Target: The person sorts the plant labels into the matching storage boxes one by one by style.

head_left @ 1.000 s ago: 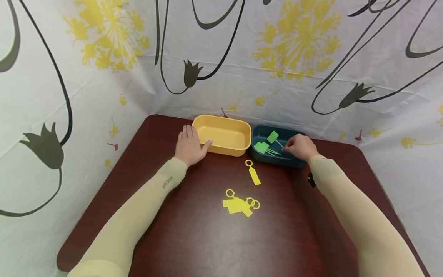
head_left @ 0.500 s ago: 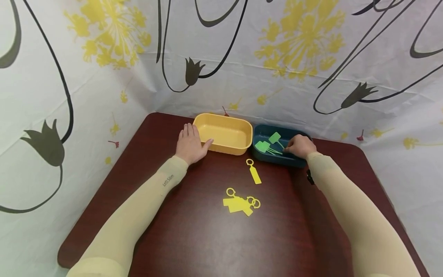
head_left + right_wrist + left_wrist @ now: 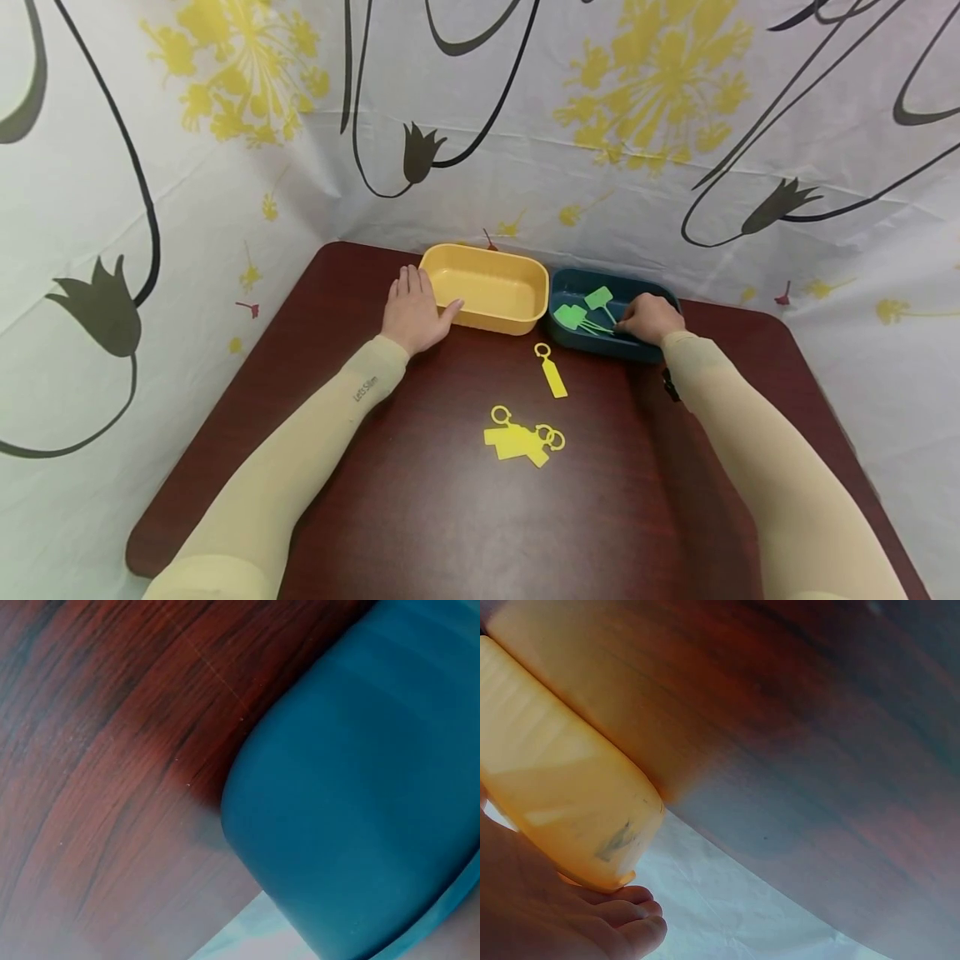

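My left hand lies with straight fingers and spread thumb against the left end of the yellow bin. The left wrist view shows its fingers by the bin's rim. Over the right part of the dark blue bin, my right hand has its fingers curled. Its fingertips seem to pinch the thin tail of a green tag with a square head. Several more green tags lie bunched on the bin's left side, their tails pointing at the fingers. The exact contact is too small to see clearly.
A single yellow tag with a ring end lies in front of the blue bin. Closer in, several yellow ring tags overlap on the dark red table. Patterned white cloth hangs right behind the bins.
The single green tag has shifted slightly right inside the blue bin, near the right fingertips. Both hands stay nearly in place; the whole view has drifted a little.
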### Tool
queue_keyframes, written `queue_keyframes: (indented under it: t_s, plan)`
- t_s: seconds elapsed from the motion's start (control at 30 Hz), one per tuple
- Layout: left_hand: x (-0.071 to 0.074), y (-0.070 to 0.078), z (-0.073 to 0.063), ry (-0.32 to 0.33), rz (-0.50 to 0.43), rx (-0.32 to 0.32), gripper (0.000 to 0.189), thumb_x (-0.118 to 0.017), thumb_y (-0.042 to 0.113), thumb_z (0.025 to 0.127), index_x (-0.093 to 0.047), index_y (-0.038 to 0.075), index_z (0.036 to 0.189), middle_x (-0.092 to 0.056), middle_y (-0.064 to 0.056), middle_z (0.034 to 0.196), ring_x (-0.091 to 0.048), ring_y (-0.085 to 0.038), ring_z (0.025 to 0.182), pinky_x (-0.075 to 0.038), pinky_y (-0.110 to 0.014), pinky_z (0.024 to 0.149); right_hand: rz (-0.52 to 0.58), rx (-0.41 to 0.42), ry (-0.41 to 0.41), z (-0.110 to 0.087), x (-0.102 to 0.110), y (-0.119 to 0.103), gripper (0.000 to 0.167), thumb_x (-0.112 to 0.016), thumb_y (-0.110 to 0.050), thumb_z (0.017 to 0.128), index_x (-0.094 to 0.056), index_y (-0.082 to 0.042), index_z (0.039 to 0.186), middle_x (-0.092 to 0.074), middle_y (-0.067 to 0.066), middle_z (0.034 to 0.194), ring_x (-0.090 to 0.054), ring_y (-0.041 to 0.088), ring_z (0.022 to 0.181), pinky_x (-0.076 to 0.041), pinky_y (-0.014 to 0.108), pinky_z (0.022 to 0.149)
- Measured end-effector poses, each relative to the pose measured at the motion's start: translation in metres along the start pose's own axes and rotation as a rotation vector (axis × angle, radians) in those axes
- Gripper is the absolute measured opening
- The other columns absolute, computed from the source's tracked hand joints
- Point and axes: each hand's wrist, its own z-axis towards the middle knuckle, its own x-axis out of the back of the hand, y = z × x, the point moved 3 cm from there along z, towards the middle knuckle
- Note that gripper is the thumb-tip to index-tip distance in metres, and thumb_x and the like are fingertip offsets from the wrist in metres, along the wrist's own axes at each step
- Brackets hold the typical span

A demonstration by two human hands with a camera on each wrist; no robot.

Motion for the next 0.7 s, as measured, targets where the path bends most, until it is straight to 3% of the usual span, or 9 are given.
queue_keyframes:
  t_s: [0.7]
  plan:
    - [-0.0006,-0.0008,-0.0001,-0.016,-0.021,0.003,0.103,-0.028,0.072,0.097,-0.018,-0.012,0.155,-0.017,-0.032,0.16,-0.012,-0.043,0.15,-0.014,-0.051,0.12,-0.002,0.022,0.048,-0.0058,0.0004,-0.0059,0.028,-0.074,-0.032,0.091,-0.08,-0.009,0.106,-0.073,0.014,0.106,-0.065,0.031,0.091,-0.052,0.053,0.075]
